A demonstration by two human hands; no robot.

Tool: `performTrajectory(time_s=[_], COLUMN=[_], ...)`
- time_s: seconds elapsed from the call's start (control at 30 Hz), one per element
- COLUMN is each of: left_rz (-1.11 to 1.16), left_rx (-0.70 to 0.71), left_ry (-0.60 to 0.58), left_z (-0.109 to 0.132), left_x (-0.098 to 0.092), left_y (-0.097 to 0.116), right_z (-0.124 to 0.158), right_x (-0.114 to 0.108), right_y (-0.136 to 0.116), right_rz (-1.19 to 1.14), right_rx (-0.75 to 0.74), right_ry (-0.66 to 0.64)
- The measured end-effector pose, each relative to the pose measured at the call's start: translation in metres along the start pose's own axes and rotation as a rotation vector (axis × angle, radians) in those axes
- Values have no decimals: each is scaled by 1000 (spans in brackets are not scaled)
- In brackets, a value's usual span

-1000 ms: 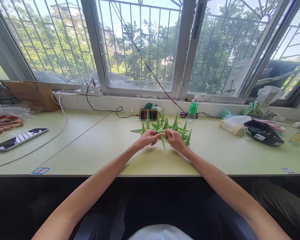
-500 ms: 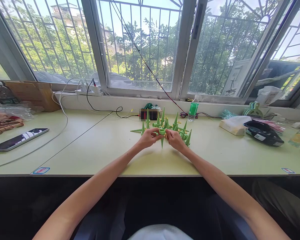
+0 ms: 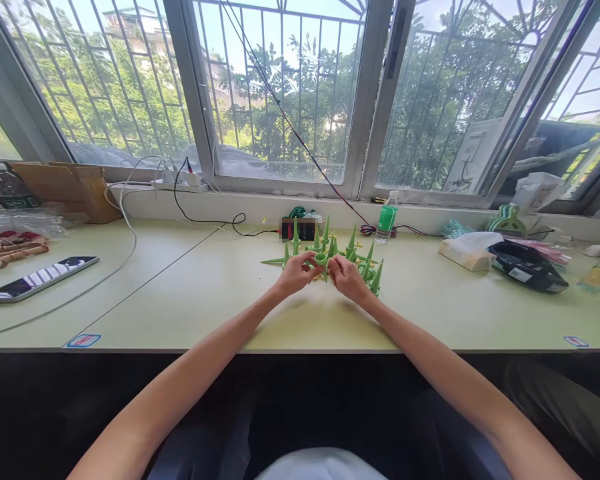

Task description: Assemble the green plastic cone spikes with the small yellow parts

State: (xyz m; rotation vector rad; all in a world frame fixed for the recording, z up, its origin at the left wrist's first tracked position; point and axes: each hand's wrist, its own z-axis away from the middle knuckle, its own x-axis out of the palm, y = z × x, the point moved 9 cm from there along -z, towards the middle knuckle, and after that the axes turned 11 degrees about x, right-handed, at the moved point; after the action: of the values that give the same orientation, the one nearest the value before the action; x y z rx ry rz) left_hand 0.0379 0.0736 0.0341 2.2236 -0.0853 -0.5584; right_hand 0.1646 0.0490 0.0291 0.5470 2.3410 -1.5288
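Note:
My left hand (image 3: 299, 273) is closed on a green plastic watering spike (image 3: 321, 259), with thumb and fingers at its round, open cup end. The cup's opening faces up and towards me; its pointed part is partly hidden between my hands. My right hand (image 3: 347, 275) is closed in a pinch right beside that spike, and whatever its fingertips hold is too small to make out. Around and behind both hands are several more green spikes (image 3: 351, 243), some upright on their cups and some lying down, with small yellow parts (image 3: 359, 244) among them.
Behind the spikes sit a dark box (image 3: 300, 229) and a green-labelled bottle (image 3: 387, 217). At right are a tissue box (image 3: 465, 255) and a black bag (image 3: 527, 265). A phone (image 3: 40, 279) with a white cable lies left; a cardboard box (image 3: 73, 193) stands behind it.
The held spike has tilted and shifted slightly up and left, so its cup opening shows more and its tip no longer hangs straight down. Another person's hand at far left has gone from view.

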Motion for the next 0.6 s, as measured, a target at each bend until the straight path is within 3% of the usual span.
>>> performTrajectory(time_s=[0.13, 0.4, 0.6], left_rz=[95, 387, 473], left_rx=[-87, -408, -450], left_ry=[12, -135, -186], left_z=[1, 14, 18], left_x=[2, 22, 28], left_y=[-10, -21, -21], right_z=[1, 6, 7], right_x=[-7, -3, 1], right_y=[-3, -15, -13], right_rz=[-6, 38, 10], right_rx=[1, -68, -75], right_ry=[42, 7, -36])
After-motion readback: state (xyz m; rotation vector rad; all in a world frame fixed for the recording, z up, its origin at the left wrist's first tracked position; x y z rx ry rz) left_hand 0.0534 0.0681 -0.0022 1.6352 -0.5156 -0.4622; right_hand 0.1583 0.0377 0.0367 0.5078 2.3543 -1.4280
